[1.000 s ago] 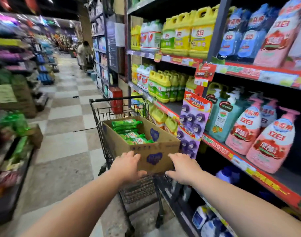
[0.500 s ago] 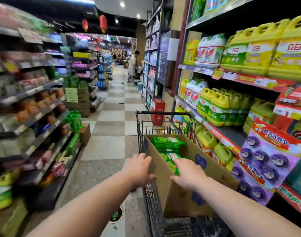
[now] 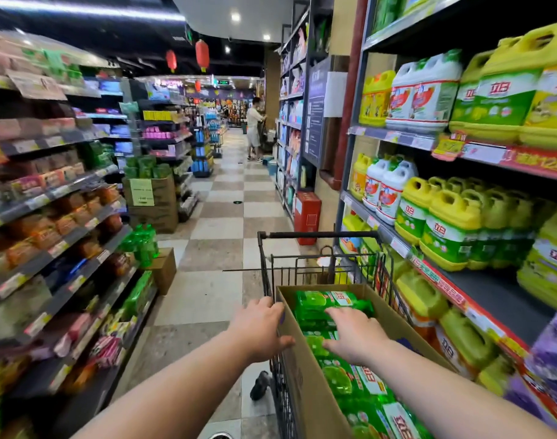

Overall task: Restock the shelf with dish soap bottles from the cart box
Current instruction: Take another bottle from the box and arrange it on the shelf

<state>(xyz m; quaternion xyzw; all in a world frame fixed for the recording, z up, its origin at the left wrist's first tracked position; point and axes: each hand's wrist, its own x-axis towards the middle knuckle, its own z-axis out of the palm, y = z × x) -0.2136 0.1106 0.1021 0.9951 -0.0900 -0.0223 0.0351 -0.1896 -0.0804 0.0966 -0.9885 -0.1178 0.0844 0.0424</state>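
Observation:
A brown cardboard box sits in a black wire cart at the bottom centre. It holds several green dish soap bottles lying flat. My left hand rests on the box's left wall, thumb at the rim. My right hand lies flat, fingers spread, on top of the green bottles inside the box. The shelf on the right carries yellow and green dish soap jugs, with a bare dark stretch beside them.
A checkered aisle floor runs ahead. Stocked shelves line the left side, with cardboard boxes of green goods. A red box stands by the right shelving. A person stands far down the aisle.
The view has moved closer over the cart. My right hand has gone from the box's near wall into the box, onto the green bottles. My left hand stays on the box's left side.

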